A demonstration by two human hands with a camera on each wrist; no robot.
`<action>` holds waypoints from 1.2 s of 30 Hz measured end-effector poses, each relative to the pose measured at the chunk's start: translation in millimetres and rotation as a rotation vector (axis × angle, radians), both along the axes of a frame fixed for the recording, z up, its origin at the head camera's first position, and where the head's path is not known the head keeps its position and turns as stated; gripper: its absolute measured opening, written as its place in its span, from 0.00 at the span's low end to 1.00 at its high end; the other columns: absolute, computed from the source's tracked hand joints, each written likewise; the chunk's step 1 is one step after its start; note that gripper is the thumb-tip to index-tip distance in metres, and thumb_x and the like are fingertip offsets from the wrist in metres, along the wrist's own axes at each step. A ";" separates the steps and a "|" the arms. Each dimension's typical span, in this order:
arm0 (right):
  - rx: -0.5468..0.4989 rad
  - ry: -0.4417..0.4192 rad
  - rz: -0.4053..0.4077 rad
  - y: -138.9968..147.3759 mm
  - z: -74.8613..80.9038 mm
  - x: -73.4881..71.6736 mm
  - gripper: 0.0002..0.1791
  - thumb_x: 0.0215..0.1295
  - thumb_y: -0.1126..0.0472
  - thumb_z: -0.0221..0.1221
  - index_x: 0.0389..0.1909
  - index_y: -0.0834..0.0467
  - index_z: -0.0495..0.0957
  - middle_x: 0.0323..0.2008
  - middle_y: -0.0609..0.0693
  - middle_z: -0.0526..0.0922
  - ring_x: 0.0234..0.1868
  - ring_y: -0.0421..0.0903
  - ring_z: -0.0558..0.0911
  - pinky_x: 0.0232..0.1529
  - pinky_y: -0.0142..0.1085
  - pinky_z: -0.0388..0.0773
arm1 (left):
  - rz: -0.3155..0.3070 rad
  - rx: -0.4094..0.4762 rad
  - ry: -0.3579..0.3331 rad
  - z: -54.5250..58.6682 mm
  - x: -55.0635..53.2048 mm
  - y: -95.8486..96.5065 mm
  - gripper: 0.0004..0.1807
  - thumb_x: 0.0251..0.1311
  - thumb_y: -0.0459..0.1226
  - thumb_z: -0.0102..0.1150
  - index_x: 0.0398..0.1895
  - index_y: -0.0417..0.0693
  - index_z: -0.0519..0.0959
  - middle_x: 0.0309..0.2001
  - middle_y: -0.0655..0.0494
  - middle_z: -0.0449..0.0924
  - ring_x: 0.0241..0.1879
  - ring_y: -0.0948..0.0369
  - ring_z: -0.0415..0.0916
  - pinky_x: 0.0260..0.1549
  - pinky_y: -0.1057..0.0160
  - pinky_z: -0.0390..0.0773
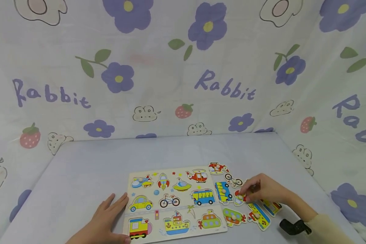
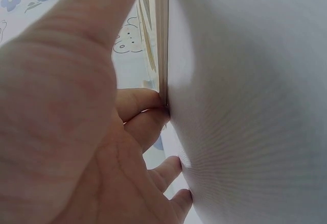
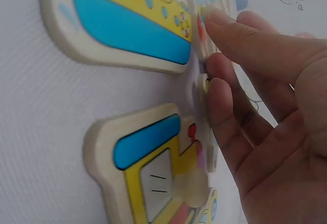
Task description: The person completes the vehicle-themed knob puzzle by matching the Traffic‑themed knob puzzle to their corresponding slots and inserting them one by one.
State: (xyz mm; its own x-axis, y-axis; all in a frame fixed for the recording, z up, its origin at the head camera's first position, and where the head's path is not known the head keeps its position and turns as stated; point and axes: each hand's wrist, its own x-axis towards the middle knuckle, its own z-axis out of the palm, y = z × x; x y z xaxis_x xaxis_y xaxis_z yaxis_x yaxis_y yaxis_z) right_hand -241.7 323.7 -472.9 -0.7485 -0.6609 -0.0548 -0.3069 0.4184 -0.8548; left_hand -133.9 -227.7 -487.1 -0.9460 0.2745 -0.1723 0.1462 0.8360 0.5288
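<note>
A wooden puzzle board [image 1: 155, 210] printed with vehicles lies on the table. My left hand [image 1: 105, 220] rests at its left side, fingers spread and fairly straight, fingertips touching the board edge [image 2: 162, 40] and the table; the thumb is by the near left corner. To the right of the board, my right hand [image 1: 260, 189] pinches a small red and white rocket puzzle piece [image 1: 238, 200] between thumb and fingers. Close below that hand are a ship piece [image 3: 138, 25] and a train piece [image 3: 148, 157] with a round knob. The rocket piece is partly hidden by the fingers.
Along the board's right side lie a helicopter piece [image 1: 218, 168], a bicycle piece [image 1: 233, 180], a bus piece [image 1: 222, 196] and a submarine piece [image 1: 231, 213]. A patterned cloth wall [image 1: 158, 67] stands behind the table [image 1: 88, 169].
</note>
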 end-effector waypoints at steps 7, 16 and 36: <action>0.030 -0.019 -0.032 -2.7 -2.2 -0.5 0.11 0.56 0.63 0.71 0.42 0.55 0.88 0.38 0.51 0.86 0.32 0.51 0.80 0.34 0.33 0.79 | -0.006 0.000 0.028 -0.4 0.8 -0.3 0.70 0.26 0.70 0.73 0.77 0.51 0.58 0.76 0.56 0.52 0.74 0.42 0.34 0.65 0.29 0.38; 0.065 0.010 -0.020 -7.1 -0.1 0.9 0.12 0.56 0.64 0.71 0.42 0.53 0.88 0.36 0.50 0.86 0.31 0.49 0.79 0.32 0.32 0.78 | -0.005 0.006 0.024 1.4 1.4 0.7 0.70 0.26 0.70 0.73 0.76 0.50 0.59 0.76 0.55 0.52 0.74 0.41 0.34 0.65 0.30 0.36; 0.027 -0.013 0.009 -13.7 -1.2 -0.5 0.10 0.56 0.68 0.70 0.39 0.57 0.88 0.37 0.52 0.87 0.31 0.46 0.78 0.32 0.33 0.79 | 0.002 0.008 0.012 1.9 1.3 1.8 0.70 0.25 0.67 0.77 0.76 0.50 0.59 0.76 0.56 0.52 0.74 0.42 0.34 0.66 0.32 0.35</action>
State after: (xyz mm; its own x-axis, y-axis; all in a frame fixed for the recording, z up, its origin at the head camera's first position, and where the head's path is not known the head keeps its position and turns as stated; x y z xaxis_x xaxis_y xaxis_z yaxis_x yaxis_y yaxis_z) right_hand -242.2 310.0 -474.0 -0.7418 -0.6656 -0.0819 -0.2999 0.4385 -0.8472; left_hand -132.6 -225.9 -485.2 -0.9487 0.2737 -0.1585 0.1510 0.8322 0.5335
